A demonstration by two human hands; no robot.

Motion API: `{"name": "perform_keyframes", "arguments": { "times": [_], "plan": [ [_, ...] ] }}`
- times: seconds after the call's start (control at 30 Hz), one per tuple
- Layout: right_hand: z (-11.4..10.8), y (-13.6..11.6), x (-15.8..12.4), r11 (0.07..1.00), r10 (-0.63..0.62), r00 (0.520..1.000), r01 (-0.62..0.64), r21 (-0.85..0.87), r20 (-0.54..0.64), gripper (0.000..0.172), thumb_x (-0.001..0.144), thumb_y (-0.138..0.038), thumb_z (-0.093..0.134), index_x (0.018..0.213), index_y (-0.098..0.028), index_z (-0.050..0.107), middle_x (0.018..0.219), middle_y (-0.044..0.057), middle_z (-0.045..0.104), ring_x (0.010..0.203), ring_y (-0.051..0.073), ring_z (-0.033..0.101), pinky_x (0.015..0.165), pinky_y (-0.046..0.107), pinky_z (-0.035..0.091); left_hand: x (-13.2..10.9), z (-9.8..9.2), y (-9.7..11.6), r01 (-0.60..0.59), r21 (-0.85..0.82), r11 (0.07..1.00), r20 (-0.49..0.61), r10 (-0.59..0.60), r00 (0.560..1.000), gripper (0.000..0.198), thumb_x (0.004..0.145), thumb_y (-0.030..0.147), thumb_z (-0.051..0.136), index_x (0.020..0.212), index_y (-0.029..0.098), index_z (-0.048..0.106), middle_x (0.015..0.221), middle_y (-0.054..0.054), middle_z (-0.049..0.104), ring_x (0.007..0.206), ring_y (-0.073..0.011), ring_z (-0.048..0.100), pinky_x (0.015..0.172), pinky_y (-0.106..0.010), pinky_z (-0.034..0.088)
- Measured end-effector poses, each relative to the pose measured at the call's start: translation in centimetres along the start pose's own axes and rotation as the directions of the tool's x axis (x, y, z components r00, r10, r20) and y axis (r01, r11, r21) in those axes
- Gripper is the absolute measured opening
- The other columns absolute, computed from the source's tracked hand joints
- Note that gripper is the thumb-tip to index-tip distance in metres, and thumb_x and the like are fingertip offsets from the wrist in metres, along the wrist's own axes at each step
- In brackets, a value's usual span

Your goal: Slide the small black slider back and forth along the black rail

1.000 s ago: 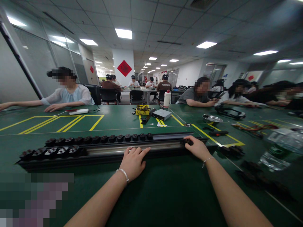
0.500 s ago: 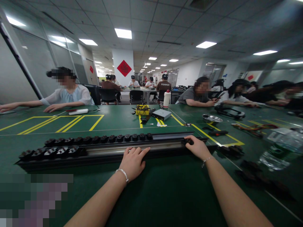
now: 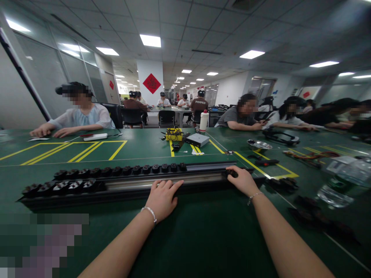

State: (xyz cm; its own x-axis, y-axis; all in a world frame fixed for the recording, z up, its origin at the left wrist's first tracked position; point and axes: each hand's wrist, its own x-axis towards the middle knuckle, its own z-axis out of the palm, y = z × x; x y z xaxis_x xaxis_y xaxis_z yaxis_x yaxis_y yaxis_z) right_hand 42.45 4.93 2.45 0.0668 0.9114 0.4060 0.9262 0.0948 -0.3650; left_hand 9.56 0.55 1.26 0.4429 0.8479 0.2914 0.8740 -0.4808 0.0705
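Two long black power tracks lie side by side across the table. The near track (image 3: 130,186) has a shiny metal channel and several black plug adapters (image 3: 61,186) with metal prongs up at its left end. The far track (image 3: 211,167) carries a longer row of similar adapters (image 3: 136,170). My left hand (image 3: 162,199) rests on the near track's front edge, fingers spread and holding nothing. At that track's right end my right hand (image 3: 242,180) pinches a black adapter (image 3: 231,173), mostly covered by the fingers; whether it sits in the channel cannot be seen.
More black adapters (image 3: 282,184) lie to the right, near a large clear water bottle (image 3: 342,181). Behind the tracks are a grey box (image 3: 197,139), a yellow box with cables (image 3: 174,134), a white bottle (image 3: 204,121) and a metal bowl (image 3: 259,145). Co-workers sit across the table (image 3: 203,231).
Both my hands stay in place on the near track. The co-worker at the left has drawn an outstretched hand inward along the table.
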Motion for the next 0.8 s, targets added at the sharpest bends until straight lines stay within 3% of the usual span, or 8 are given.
{"name": "perform_keyframes", "arguments": {
  "times": [0.53,0.8],
  "plan": [
    [-0.05,0.1,0.05,0.997,0.077,0.997,-0.077,0.006,0.027,0.035,0.068,-0.028,0.048,0.1,-0.022,0.061,0.094,0.005,0.065,0.09,0.023,0.057,0.084,0.035,0.041,0.0,-0.03,-0.01,0.004,-0.001,1.0,0.002,-0.004,1.0,0.057,0.077,0.027,0.048,0.132,0.036,0.034,0.103,-0.001,0.056,0.1,-0.0203,0.049,0.097,-0.042,0.024],
    [0.3,0.67,0.08,0.998,0.055,0.998,-0.055,0.035,0.007,0.036,0.067,-0.025,0.048,0.101,-0.021,0.058,0.094,0.005,0.064,0.089,0.021,0.056,0.083,0.034,0.041,-0.04,-0.03,0.08,-0.002,0.009,1.0,-0.006,0.002,1.0,0.057,0.077,0.027,0.047,0.132,0.036,0.034,0.103,-0.001,0.056,0.101,-0.0205,0.049,0.096,-0.042,0.024]
  ]
}}
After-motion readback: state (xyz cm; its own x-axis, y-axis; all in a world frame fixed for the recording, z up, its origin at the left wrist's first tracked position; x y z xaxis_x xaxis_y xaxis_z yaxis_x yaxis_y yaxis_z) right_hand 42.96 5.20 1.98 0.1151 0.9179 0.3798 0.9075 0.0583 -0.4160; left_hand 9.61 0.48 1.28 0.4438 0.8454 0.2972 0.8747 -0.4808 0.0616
